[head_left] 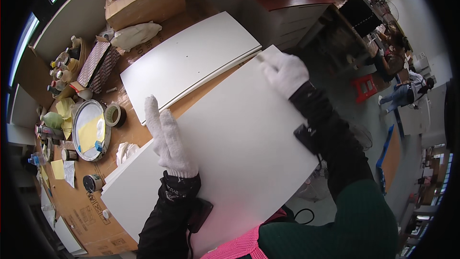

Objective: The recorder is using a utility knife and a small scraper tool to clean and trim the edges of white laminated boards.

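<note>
A large white panel (230, 129) lies in front of me, slanting across the cardboard-covered table and over its near edge. My left hand (167, 139), in a white glove, rests on the panel's left part with its fingers stretched out. At the far right corner, my right hand (287, 73), gloved too, has its fingers bent and pressed together against the panel. Whatever its fingertips hold, if anything, is too small to make out. Beyond lies a stack of white boards (191, 57), the top one with small holes.
On the left are a round lid (91, 132) with yellow paper, a tape roll (115, 115), a small jar (92, 182) and several bottles (62, 69). A cardboard box (146, 2) stands at the back. Other people and a red stool (364, 88) are off to the right.
</note>
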`<state>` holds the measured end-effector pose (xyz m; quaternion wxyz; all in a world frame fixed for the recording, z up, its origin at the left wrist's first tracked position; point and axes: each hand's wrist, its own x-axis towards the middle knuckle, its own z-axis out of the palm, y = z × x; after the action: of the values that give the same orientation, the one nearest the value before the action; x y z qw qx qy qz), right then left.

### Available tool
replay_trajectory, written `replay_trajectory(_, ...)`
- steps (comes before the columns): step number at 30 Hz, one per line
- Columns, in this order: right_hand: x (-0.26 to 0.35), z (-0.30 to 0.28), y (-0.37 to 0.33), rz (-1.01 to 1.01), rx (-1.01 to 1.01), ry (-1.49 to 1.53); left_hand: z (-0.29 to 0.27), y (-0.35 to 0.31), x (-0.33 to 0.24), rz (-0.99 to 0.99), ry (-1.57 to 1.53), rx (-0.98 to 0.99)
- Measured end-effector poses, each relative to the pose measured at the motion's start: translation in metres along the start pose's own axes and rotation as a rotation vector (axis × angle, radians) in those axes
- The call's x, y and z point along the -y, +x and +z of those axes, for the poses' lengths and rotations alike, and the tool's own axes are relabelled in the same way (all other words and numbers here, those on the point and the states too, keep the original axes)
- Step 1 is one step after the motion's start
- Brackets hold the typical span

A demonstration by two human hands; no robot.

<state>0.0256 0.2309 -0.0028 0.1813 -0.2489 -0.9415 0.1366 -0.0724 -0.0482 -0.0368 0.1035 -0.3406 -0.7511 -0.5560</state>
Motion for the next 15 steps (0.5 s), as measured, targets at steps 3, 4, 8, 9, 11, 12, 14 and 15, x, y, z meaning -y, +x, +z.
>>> replay_trajectory(3,-0.052,-0.028,0.033,0.316,0.105,-0.216,0.006,0.001,-0.002,0.052,-0.005,-0.022)
replay_trajectory(4,-0.050,-0.021,0.028,0.235,0.057,-0.153,0.003,0.002,-0.001,0.082,0.023,-0.029)
replay_trajectory(8,0.006,-0.002,-0.006,-0.028,0.062,-0.049,-0.004,-0.001,0.005,0.145,0.059,-0.034)
replay_trajectory(9,0.007,-0.003,-0.007,-0.009,0.041,-0.057,-0.003,-0.001,0.006,0.145,0.054,-0.029)
replay_trajectory(11,-0.037,-0.002,0.016,0.114,-0.068,-0.085,0.000,0.001,0.006,0.280,0.117,-0.032)
replay_trajectory(12,-0.051,-0.004,0.028,0.182,-0.042,-0.147,0.000,0.000,0.006,0.279,0.123,-0.033)
replay_trajectory(14,-0.046,-0.005,0.023,0.158,-0.015,-0.163,0.012,-0.003,0.008,-0.096,-0.180,-0.048)
replay_trajectory(15,-0.036,-0.001,0.018,0.126,0.013,-0.160,0.013,0.000,0.002,-0.103,-0.164,-0.054)
